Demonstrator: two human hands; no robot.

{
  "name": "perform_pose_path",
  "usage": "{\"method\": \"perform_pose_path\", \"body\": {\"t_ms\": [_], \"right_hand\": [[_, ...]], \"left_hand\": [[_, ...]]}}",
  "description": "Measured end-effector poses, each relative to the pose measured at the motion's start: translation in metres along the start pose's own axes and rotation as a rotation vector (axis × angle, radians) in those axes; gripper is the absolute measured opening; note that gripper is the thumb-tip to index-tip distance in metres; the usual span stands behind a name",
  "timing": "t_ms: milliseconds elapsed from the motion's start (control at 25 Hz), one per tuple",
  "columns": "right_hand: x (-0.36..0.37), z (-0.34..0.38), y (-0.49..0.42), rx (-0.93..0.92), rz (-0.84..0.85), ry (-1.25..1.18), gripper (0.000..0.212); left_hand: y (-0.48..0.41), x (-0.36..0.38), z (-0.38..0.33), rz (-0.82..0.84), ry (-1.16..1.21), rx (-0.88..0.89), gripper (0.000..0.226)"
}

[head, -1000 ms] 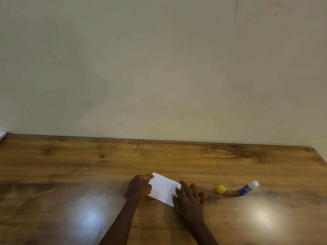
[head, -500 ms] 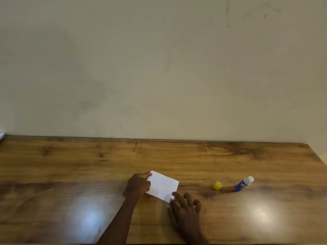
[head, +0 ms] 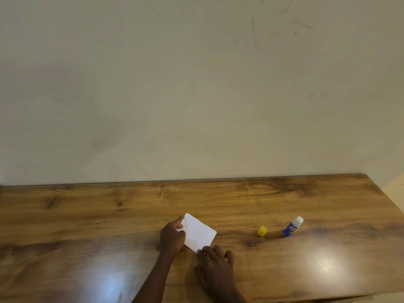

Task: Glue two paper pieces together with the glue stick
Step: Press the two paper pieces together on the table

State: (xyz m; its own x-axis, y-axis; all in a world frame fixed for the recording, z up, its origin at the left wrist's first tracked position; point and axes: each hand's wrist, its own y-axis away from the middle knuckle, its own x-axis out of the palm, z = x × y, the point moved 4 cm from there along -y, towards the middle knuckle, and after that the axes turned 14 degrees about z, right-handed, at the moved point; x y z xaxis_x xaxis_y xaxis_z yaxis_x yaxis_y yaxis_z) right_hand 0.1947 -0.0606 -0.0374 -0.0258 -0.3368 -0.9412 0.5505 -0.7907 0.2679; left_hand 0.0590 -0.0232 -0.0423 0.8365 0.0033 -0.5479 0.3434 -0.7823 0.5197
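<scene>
Head view: I see a glossy brown wooden table point(head: 87, 215) against a plain beige wall point(head: 196, 84).
Paper: white rectangular paper piece point(head: 197, 232) lies flat on the table, turned at an angle.
Left hand point(head: 172, 237): curled, pinching the paper's left edge.
Right hand point(head: 215, 263): fingers spread, tips at the paper's near corner.
Glue: uncapped blue-and-white glue stick point(head: 293, 226) lies right of the paper, its yellow round cap point(head: 262, 231) just beside it.

White paper point(head: 200, 234), yellow cap point(head: 262, 231), seemingly blue-labelled glue stick point(head: 293, 226).
</scene>
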Motion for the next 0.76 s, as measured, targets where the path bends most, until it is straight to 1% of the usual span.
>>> {"method": "perform_pose_path", "body": {"t_ms": [80, 200, 280, 320, 440, 560, 640, 720, 760], "right_hand": [[-0.002, 0.011, -0.005, -0.004, 0.001, -0.033, 0.043], [-0.003, 0.012, -0.013, 0.004, 0.064, -0.085, 0.044], [0.007, 0.009, -0.028, -0.027, 0.196, -0.191, 0.044], [0.010, 0.006, -0.035, -0.027, 0.231, -0.220, 0.044], [0.005, 0.001, -0.059, -0.008, 0.223, -0.201, 0.041], [-0.010, -0.001, -0.076, -0.023, 0.172, -0.256, 0.040], [-0.018, -0.008, -0.078, -0.029, 0.110, -0.370, 0.042], [-0.027, -0.018, -0.069, -0.030, -0.042, -0.586, 0.039], [-0.034, -0.026, -0.060, -0.019, -0.153, -0.691, 0.036]], "left_hand": [[-0.001, 0.002, -0.010, 0.004, -0.006, 0.063, 0.042], [-0.006, 0.002, -0.027, 0.062, -0.006, 0.176, 0.052], [-0.008, 0.001, -0.034, 0.084, 0.056, 0.228, 0.059], [-0.008, 0.000, -0.036, 0.073, 0.086, 0.242, 0.061], [-0.005, -0.003, -0.037, 0.007, 0.162, 0.261, 0.060], [-0.003, -0.008, -0.036, -0.053, 0.193, 0.286, 0.051], [-0.004, -0.008, -0.035, -0.059, 0.182, 0.297, 0.046], [-0.004, -0.004, -0.035, -0.059, 0.178, 0.296, 0.045], [-0.004, 0.001, -0.036, -0.047, 0.176, 0.293, 0.046]]}}
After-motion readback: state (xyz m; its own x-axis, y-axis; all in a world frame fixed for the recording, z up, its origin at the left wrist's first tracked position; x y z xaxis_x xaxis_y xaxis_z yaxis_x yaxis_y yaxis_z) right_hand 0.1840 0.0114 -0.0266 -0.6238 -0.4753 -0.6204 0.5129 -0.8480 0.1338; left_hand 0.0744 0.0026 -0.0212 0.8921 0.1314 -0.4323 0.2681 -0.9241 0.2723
